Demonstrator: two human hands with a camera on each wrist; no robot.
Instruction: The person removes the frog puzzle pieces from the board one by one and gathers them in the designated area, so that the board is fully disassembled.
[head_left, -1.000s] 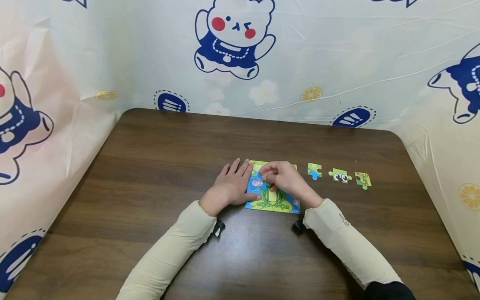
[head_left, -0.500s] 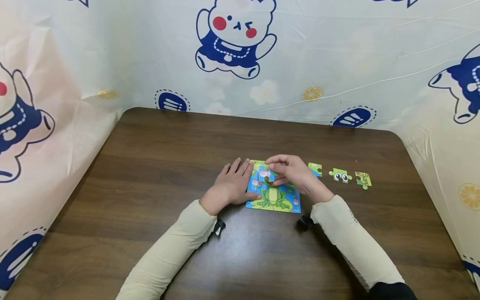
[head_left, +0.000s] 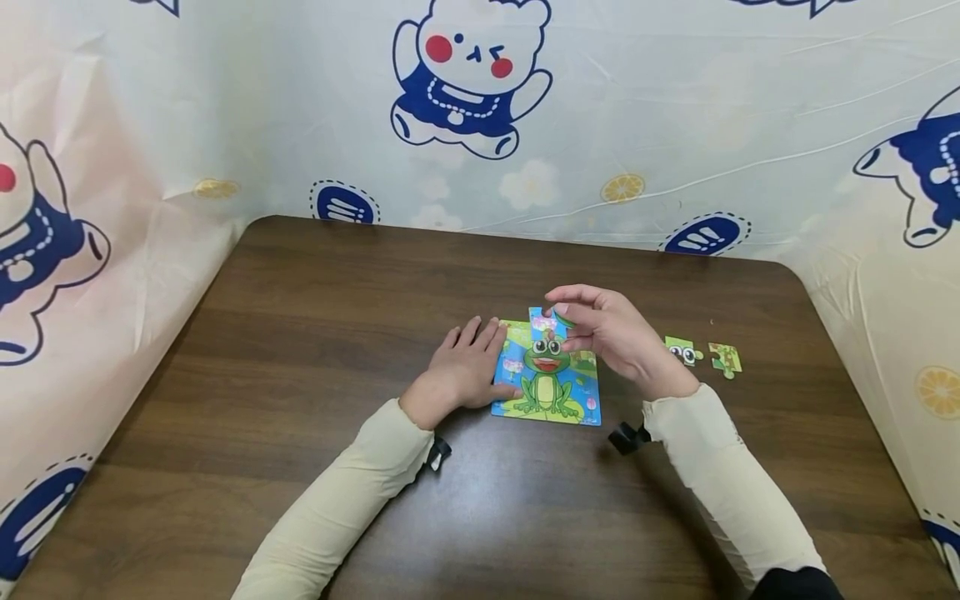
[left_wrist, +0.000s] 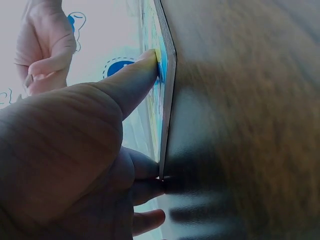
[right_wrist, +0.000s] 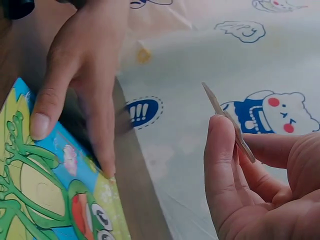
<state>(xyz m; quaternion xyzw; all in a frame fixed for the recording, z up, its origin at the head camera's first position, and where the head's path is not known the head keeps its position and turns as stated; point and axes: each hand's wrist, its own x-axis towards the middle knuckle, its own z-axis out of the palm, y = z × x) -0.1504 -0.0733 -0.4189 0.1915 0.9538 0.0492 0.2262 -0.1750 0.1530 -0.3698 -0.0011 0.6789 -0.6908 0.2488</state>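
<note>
While the left hand (head_left: 467, 372) lies flat on the dark wooden tabletop (head_left: 300, 333), its straight fingers resting against the left edge of a frog puzzle (head_left: 551, 383), the right hand (head_left: 611, 337) hovers just above the puzzle's far edge. Its grip is narrow: thumb and fingertips pinch one thin puzzle piece (head_left: 545, 320), lifted clear of the board. In the right wrist view this piece (right_wrist: 229, 121) shows edge-on, a slim cardboard sliver held between thumb and forefinger.

The puzzle is a small square picture with a blue background: a green cartoon frog with big round eyes and a red mouth, sitting on yellow-green ground, with small pink flowers beside it. The held piece is pale blue with a touch of pink.

Counted: one assembled puzzle board, one piece in the right hand, and two loose pieces on the tabletop to the right, well apart from the board. The nearer loose piece (head_left: 682, 351) is green with cartoon eyes; the farther one (head_left: 725, 359) is green with red-brown marks.
</note>
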